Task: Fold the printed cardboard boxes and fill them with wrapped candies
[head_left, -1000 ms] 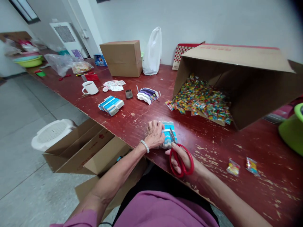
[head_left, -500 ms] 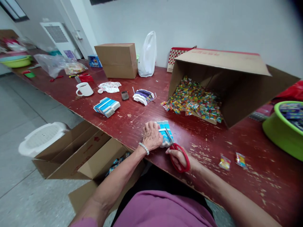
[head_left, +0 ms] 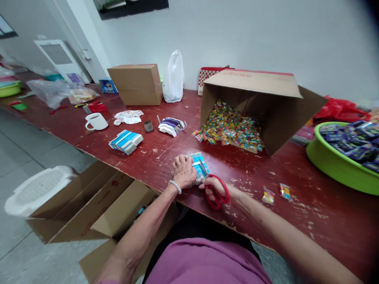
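Observation:
My left hand (head_left: 183,170), a beaded bracelet at its wrist, holds down a small bundle of blue-and-white packaging (head_left: 197,157) near the table's front edge. A white band crosses this bundle. In my right hand (head_left: 213,186) are red-handled scissors (head_left: 227,194), my fingers through the loops. Their metal blades lie over the bundle beside the band; whether they cut into it I cannot tell. Another blue-and-white bundle (head_left: 126,141) sits to the left. Behind my hands is a purple-and-white bundle (head_left: 172,126) with loose strip ends sticking out.
An open carton (head_left: 284,118) on its side spills wrapped candies (head_left: 231,126). Two candy packets (head_left: 268,196) lie right of my hands. A green basin (head_left: 331,165) of dark packets stands far right. A white mug (head_left: 97,122) is left; open cartons (head_left: 118,213) stand below the table edge.
The view has turned to the right, so more of the green basin shows. Both hands keep their hold on the bundle and the scissors.

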Action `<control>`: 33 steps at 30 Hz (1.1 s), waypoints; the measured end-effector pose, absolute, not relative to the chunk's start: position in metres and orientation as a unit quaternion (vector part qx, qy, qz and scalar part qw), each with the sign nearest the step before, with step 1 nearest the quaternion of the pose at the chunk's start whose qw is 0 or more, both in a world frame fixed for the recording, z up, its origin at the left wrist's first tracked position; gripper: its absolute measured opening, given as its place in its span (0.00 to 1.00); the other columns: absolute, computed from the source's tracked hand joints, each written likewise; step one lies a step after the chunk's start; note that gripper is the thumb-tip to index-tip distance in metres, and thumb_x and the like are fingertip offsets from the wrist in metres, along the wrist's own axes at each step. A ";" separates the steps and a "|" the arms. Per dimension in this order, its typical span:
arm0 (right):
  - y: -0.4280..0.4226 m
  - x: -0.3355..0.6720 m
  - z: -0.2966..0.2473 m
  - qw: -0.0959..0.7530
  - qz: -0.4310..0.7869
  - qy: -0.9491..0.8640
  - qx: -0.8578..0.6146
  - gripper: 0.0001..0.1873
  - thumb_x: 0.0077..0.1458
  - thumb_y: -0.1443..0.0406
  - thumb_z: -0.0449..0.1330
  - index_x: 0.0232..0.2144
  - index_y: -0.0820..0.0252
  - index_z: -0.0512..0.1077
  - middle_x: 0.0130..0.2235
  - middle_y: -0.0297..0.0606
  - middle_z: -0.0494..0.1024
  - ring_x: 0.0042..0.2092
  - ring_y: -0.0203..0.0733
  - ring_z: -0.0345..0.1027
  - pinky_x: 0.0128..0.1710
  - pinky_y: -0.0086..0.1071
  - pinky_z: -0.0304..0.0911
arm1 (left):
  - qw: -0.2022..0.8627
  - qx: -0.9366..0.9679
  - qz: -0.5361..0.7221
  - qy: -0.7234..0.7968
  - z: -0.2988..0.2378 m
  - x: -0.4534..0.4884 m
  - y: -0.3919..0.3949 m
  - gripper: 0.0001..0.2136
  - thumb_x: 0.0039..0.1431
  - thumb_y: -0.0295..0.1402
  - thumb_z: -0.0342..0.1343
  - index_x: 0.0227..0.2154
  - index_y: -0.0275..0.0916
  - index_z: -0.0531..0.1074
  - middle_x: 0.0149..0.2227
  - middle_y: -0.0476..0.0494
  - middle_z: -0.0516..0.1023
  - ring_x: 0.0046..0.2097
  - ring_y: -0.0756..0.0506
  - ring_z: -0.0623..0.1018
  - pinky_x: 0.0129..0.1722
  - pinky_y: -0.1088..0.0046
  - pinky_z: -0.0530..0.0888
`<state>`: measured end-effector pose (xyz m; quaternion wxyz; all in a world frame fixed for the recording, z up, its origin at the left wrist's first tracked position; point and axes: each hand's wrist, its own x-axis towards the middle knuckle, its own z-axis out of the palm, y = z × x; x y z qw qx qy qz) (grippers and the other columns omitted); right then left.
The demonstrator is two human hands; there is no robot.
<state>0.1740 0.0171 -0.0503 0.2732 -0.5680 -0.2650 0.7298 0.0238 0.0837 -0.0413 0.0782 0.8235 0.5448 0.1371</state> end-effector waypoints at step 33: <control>-0.088 0.292 -0.040 0.382 0.243 -0.410 -0.792 0.31 0.39 0.43 0.65 0.39 0.57 0.70 0.29 0.42 0.78 0.28 0.49 0.71 0.29 0.39 0.63 | 0.138 0.821 0.246 0.497 -0.059 0.015 0.094 0.11 0.56 0.32 0.50 0.43 0.42 0.66 0.47 0.39 0.66 0.51 0.37 0.64 0.52 0.56 0.64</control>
